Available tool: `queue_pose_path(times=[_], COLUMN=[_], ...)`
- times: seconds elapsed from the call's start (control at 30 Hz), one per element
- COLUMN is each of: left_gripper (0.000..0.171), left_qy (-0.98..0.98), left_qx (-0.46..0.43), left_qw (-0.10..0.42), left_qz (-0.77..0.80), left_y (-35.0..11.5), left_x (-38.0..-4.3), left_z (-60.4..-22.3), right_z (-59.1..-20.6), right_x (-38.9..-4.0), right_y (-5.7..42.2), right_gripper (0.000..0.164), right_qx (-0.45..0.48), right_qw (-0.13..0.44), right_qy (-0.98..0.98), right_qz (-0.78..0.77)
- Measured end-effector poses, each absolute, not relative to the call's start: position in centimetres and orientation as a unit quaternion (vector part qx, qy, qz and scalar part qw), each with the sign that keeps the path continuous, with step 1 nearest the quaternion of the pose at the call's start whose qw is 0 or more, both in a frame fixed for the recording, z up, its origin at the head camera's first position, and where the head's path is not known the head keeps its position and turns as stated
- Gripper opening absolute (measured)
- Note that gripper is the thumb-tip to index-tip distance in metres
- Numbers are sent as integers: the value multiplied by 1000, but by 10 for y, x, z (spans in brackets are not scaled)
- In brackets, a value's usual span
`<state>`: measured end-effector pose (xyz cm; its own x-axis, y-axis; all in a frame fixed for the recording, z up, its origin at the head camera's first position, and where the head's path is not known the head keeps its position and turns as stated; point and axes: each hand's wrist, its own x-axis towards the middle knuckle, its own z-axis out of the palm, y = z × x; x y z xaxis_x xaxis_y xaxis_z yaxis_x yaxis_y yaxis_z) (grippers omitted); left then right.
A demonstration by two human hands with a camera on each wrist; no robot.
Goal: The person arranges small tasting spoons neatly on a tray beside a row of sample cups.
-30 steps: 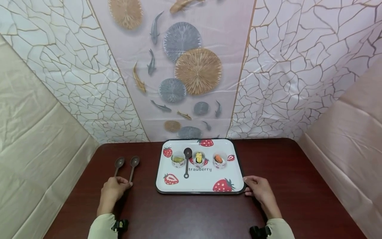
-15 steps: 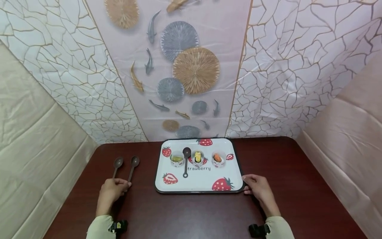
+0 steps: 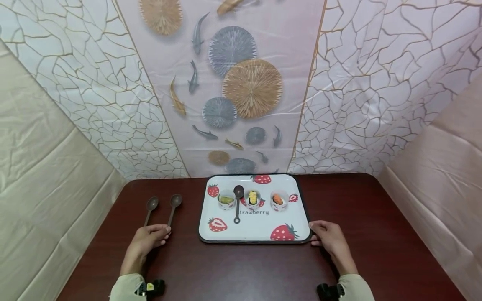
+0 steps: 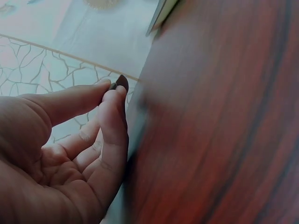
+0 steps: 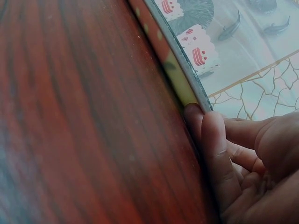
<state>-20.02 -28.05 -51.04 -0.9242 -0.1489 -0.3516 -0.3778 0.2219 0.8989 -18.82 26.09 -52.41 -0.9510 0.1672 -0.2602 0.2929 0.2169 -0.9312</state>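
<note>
- on the white tray you can read "trawberry" in dark, rounded lettering; the handle of the tray spoon lies where the word begins.
- a yellow label sits on your left wrist camera, but its print is too small to make out.
- your left hand covers the handle end of the loose spoon; in the left wrist view only a dark scrap of the held spoon shows past your fingertips, and you cannot tell there how its bowl lies.
- the right wrist view cuts off most of the tray, giving you its blurred side wall and parts of two paper cups printed with pink and red motifs.
- both grey-brown spoons lie on the left of the dark red table, side by side, bowls away from you; the tray spoon looks darker, with a ring-shaped handle end.
- the tray, dark-rimmed and strawberry-printed, sits at the far middle of the table, bearing three cups in a row: left cup with green food, middle cup with yellow, right cup with orange.
- your left thumb and forefinger pinch the held spoon's handle end, other fingers loosely bent.
- your right hand pinches the tray's near right corner between thumb and fingers.
</note>
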Motion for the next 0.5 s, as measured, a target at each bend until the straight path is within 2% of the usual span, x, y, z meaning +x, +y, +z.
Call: queue_pose_path(times=[0.27, 0.5], left_gripper=[30, 38], left_qy=[776, 776], left_qx=[-159, -154], left_qw=[74, 73], left_qz=[605, 608], left_y=[-270, -265], left_x=[-201, -199], left_z=[-510, -507], right_z=[-524, -524], right_x=[-189, -189], right_y=[262, 261], right_gripper=[37, 36], right_qx=[147, 148], right_qw=[47, 51], right_qy=[772, 770], right_qz=[-617, -618])
